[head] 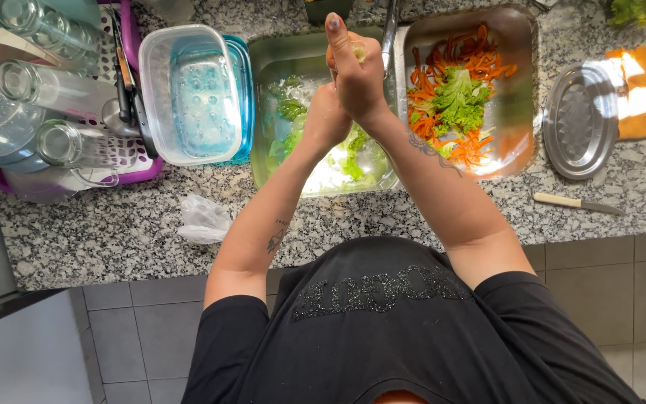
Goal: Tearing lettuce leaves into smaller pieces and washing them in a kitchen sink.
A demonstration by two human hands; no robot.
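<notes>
Both hands meet over the left sink basin: the right hand is closed around an orange carrot, the left hand pressed against it from 7 o'clock, its grip unclear. The carrot is mostly hidden; its long axis seems to run toward 12 o'clock. One basin at 3 o'clock holds peelings. One knife lies at 4 o'clock, three glasses at 9 o'clock.
</notes>
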